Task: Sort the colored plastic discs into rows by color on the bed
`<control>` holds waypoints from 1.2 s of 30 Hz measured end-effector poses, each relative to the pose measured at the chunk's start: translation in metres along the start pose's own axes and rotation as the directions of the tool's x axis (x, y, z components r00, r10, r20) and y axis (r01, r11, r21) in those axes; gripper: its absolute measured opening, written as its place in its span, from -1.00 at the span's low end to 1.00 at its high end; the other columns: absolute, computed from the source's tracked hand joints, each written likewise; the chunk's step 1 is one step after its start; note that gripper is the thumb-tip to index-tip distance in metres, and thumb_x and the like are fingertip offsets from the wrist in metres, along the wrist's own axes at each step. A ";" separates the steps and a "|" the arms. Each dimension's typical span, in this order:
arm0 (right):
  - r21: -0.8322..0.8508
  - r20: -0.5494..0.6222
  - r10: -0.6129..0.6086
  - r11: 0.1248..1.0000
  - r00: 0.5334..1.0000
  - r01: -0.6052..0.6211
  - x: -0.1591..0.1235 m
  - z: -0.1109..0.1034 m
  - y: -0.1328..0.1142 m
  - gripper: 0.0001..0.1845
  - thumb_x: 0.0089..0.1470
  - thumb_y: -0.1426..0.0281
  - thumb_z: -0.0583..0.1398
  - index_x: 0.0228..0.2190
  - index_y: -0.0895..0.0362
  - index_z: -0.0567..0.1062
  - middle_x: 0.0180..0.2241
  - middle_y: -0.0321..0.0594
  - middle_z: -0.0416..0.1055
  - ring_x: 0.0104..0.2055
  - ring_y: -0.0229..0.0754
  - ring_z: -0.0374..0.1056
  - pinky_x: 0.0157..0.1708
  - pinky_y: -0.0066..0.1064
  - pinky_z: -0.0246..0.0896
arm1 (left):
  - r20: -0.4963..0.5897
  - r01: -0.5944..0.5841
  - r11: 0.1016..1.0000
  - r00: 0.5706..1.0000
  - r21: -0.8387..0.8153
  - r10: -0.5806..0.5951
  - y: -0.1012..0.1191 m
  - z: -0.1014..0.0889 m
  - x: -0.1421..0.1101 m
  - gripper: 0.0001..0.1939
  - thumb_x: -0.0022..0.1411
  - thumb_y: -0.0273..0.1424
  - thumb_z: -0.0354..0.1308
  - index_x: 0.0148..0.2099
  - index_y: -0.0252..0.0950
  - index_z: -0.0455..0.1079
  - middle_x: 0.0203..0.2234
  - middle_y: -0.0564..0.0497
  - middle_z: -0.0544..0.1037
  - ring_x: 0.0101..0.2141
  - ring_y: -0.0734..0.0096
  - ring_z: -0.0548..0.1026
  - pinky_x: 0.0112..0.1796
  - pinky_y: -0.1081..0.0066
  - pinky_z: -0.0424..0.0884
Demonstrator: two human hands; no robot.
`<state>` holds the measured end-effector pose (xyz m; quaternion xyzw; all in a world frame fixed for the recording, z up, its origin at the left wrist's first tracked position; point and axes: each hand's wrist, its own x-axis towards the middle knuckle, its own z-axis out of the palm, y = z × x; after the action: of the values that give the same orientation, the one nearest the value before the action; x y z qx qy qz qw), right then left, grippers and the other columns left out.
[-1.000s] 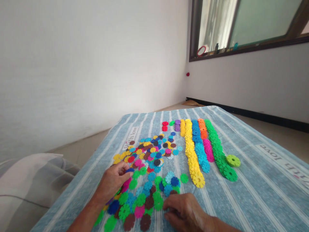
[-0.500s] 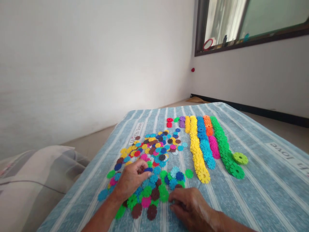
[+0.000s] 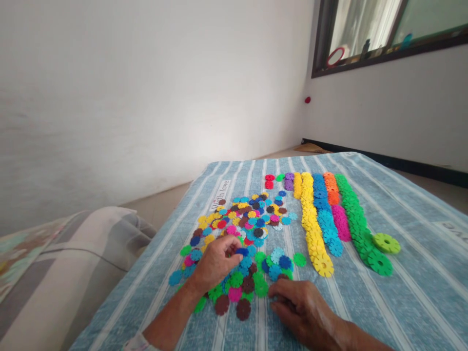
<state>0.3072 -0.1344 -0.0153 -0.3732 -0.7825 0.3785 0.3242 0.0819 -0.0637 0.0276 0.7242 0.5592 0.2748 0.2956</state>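
Observation:
My left hand (image 3: 216, 264) hovers over a loose pile of mixed coloured plastic snowflake discs (image 3: 244, 229) and pinches a dark blue disc (image 3: 242, 252) between thumb and fingers. My right hand (image 3: 300, 306) rests on the cloth at the pile's near right edge, fingers curled low beside green and brown discs; whether they hold anything is hidden. To the right lie sorted rows: a yellow row (image 3: 313, 225), a blue row (image 3: 324, 218), orange and pink discs (image 3: 337, 207), and a green row (image 3: 356, 222).
Everything lies on a blue striped cloth (image 3: 405, 282) printed "With love". A large lime disc (image 3: 386, 242) sits beside the green row's near end. A grey striped pillow (image 3: 73, 273) is at left. White walls and a window (image 3: 383, 29) stand behind.
The view has swung left, so everything sits further right in frame. My left hand moved rightward across the pile while keeping its pinch on the dark blue disc. My right hand barely shifted.

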 end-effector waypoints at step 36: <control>0.233 -0.164 0.134 0.968 0.977 -0.094 0.005 0.005 0.008 -0.80 0.15 0.32 0.08 -0.44 0.14 0.41 -0.61 -0.40 0.19 -0.61 -0.33 0.09 -0.63 -0.50 -0.04 | 0.228 -0.120 0.986 0.963 -0.116 0.144 0.037 0.037 -0.026 -0.93 -0.02 -0.55 0.15 -0.44 -0.32 0.45 -0.57 0.14 0.37 -0.52 0.58 0.31 -0.44 0.55 0.22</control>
<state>0.3034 -0.1286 -0.0238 -0.4114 -0.6799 0.4471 0.4106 0.1270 -0.1008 0.0287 0.7715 0.4557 0.2341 0.3773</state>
